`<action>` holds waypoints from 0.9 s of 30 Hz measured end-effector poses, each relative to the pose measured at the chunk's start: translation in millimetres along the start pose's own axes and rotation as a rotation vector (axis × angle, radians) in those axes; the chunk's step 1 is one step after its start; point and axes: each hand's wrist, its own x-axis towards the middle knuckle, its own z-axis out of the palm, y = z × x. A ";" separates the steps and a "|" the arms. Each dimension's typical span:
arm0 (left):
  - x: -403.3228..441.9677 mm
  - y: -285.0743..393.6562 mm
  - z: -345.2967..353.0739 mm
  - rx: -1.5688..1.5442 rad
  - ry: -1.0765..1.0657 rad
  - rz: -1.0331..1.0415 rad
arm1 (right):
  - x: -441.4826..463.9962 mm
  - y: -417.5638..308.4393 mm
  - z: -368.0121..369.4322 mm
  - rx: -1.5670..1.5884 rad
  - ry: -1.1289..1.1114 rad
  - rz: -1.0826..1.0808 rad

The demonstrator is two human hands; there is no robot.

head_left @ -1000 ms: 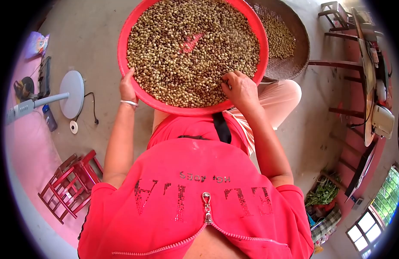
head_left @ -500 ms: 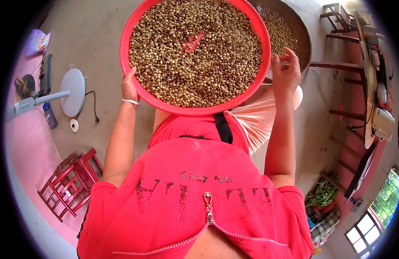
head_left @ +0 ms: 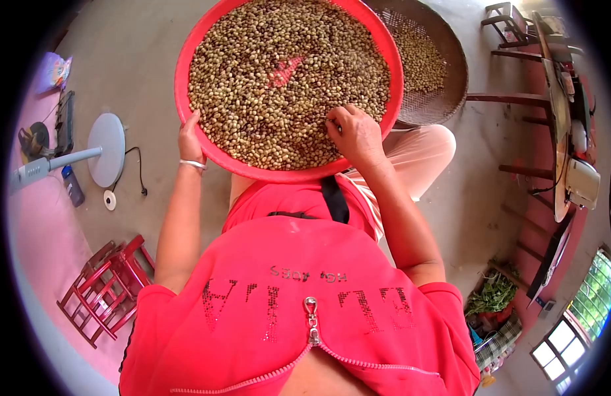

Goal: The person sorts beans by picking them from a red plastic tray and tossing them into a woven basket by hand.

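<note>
left hand [head_left: 191, 140]: red tray [head_left: 182, 72] gripped at rim, fingers mostly hidden | right hand [head_left: 355, 132]: fingers curled at beans [head_left: 266, 112], pinch can't be told | beans: spread across tray | basket [head_left: 454, 66]: partly overlapped by tray

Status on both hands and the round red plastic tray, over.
Left hand holds round red plastic tray by rim. Right hand curled over small oval green-brown beans. Nothing visibly blocking.

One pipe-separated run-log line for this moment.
left hand: holds red tray by rim | right hand: at beans inside tray | woven basket: partly hidden by tray
</note>
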 end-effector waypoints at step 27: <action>20.7 -16.5 -24.1 -0.004 -0.013 0.029 | 2.2 -14.8 -9.0 0.197 -0.019 -0.059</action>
